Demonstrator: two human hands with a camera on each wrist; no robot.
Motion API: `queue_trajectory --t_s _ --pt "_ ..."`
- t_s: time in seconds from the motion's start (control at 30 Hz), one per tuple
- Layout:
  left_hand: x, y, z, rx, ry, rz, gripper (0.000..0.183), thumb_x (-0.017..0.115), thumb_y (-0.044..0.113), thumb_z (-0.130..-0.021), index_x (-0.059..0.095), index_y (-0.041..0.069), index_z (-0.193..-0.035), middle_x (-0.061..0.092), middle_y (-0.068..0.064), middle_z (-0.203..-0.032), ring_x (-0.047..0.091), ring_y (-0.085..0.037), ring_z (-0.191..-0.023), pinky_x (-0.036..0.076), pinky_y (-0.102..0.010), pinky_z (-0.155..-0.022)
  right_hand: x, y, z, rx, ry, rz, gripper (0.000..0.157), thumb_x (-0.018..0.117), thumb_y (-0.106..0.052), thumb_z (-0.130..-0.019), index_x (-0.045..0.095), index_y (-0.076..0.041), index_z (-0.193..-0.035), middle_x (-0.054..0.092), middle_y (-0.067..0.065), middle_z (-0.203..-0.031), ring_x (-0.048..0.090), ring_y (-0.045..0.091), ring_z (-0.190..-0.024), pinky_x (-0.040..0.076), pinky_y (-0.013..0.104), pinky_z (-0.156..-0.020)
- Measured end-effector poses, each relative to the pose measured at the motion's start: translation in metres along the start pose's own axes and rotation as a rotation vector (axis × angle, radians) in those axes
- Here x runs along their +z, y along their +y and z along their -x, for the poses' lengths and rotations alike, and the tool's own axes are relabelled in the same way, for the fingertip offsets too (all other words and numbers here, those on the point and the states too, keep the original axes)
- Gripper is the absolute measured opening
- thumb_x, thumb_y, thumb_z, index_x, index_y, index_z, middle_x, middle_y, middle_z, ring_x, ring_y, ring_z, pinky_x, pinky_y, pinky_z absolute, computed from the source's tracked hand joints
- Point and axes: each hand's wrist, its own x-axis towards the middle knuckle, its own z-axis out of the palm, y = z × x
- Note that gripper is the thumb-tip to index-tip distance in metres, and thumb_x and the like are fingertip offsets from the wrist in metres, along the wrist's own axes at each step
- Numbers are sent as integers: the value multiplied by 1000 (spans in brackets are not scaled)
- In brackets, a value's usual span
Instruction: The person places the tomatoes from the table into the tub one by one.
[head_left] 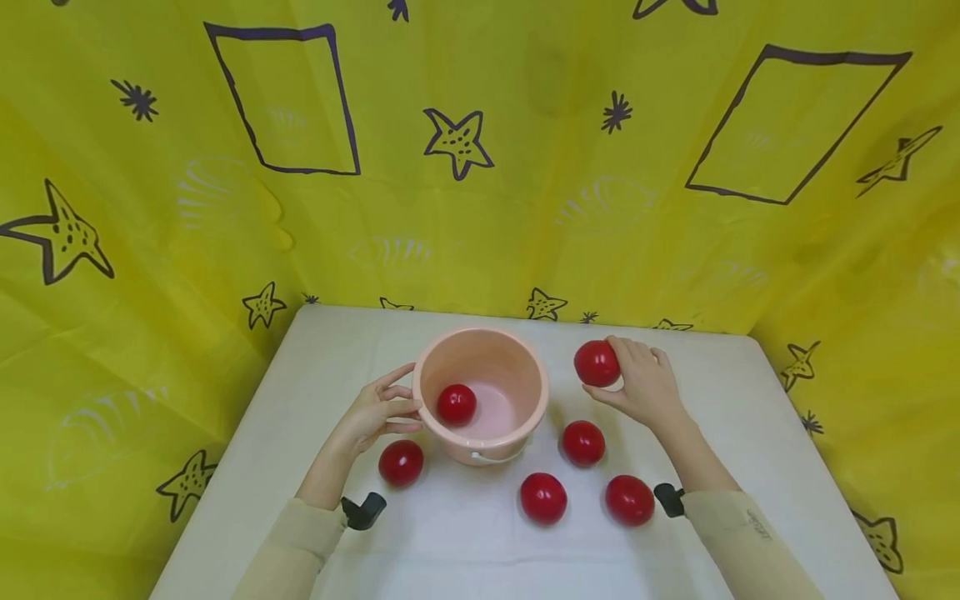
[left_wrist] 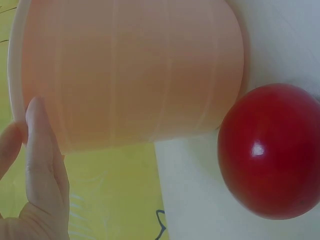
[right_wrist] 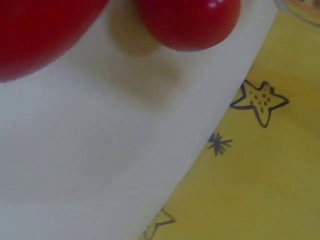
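Note:
A pale pink bucket (head_left: 480, 454) stands upright with one glossy red ball (head_left: 457, 405) inside. My left hand (head_left: 372, 414) touches the bucket's left side at the rim. In the left wrist view its extended fingers (left_wrist: 40, 155) lie along the outer wall. Beside that hand, another red ball (head_left: 401, 463) rests on the table. Right of the bucket, my right hand (head_left: 641, 379) holds a red ball (head_left: 597, 363) between thumb and fingers. Three more lie below it: one red ball (head_left: 583, 443) near the bucket, a second (head_left: 543, 498) in front, a third (head_left: 630, 500) further right.
The white table (head_left: 465, 558) is bordered by a yellow curtain (head_left: 517, 225) with drawn stars at the back and sides. A thin white handle (head_left: 498, 458) hangs down the bucket's front. A black strap mount (head_left: 365, 511) sits at the left wrist, another (head_left: 669, 500) at the right.

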Motion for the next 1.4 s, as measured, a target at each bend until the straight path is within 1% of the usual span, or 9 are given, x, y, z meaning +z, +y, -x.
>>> queue_trajectory --t_s 0.17,0.27,0.4,0.5,0.67,0.93,1.1,1.2,1.4 --pt "0 1 1 3 -4 -1 67 61 0 -84 31 14 -143 60 -4 -86 67 -20 -77 54 -45 -74 -9 -31 -21 -89 -15 -8 82 73 -49 -68 42 -4 -130 50 17 -126 42 35 -117 31 58 -98" --pt "0 2 1 1 -6 0 67 61 0 -85 31 14 -143 60 -4 -86 67 -20 -77 54 -45 -74 -10 -47 -32 -158 -15 1 84 72 -51 -67 42 -4 -131 50 16 -127 42 34 -118 32 57 -99" --pt "0 3 2 -3 -5 -4 67 61 0 -85 31 14 -143 60 -4 -86 67 -20 -77 53 -46 -76 -7 -67 -43 -255 -18 35 80 71 -52 -68 45 -7 -129 52 14 -125 44 31 -117 34 55 -99" --pt "0 3 2 -3 -4 -6 67 61 -1 -85 32 14 -143 61 -4 -87 67 -20 -77 53 -45 -75 -3 -81 -49 -316 -48 52 77 70 -52 -69 46 -9 -127 52 12 -124 43 28 -117 35 53 -99" --pt "0 2 1 4 -10 -6 66 60 -1 -85 32 15 -143 61 -4 -87 67 -20 -77 54 -44 -74 5 -99 -57 -380 -124 82 78 70 -53 -69 46 -8 -129 52 10 -124 43 27 -116 35 51 -99" --pt "-1 3 2 4 -15 -6 67 61 0 -85 31 14 -143 61 -4 -87 67 -19 -77 52 -46 -76 26 -114 -68 -481 -232 205 78 64 -56 -74 44 -9 -133 49 9 -130 41 26 -118 34 48 -101" --pt "-1 3 1 -3 -14 -12 68 61 -1 -84 31 14 -143 61 -5 -88 67 -20 -78 50 -49 -78 40 -121 -73 -542 -230 276 74 65 -57 -73 47 -11 -128 53 8 -121 44 24 -114 36 42 -100" --pt "-1 3 1 -5 -13 -13 68 61 -1 -84 31 14 -143 61 -5 -88 67 -20 -78 48 -50 -80 46 -126 -75 -561 -262 315 73 66 -57 -72 48 -12 -126 53 7 -119 46 24 -111 37 40 -100" --pt "-1 3 1 -5 -14 -17 67 61 -1 -85 31 14 -143 61 -4 -88 67 -20 -79 48 -51 -80 56 -131 -74 -593 -318 443 73 63 -61 -72 47 -14 -126 52 5 -117 45 21 -109 37 36 -99"
